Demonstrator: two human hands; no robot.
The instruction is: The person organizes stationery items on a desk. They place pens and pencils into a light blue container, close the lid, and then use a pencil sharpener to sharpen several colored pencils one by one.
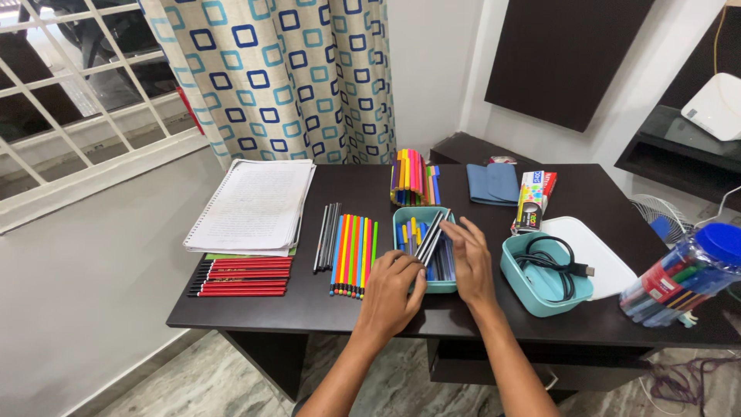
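A teal tray (401,218) of pens and pencils sits on the dark desk (324,309). My left hand (392,293) rests at the tray's near left corner, its fingers curled on the lower ends of a bundle of dark pens (432,234) that leans across the tray. My right hand (468,259) lies flat over the tray's right side, fingers apart, touching the same bundle. Just left of the tray lie a row of colourful pencils (353,255) and a few black pens (327,235).
Red pencils (243,276) and a spiral notebook (253,205) lie at the left. Bright markers (414,177), a blue pouch (492,184) and a colourful box (532,199) sit behind. A teal box with a black cable (549,266), a white lid (598,251) and a blue-capped jar (687,276) stand right.
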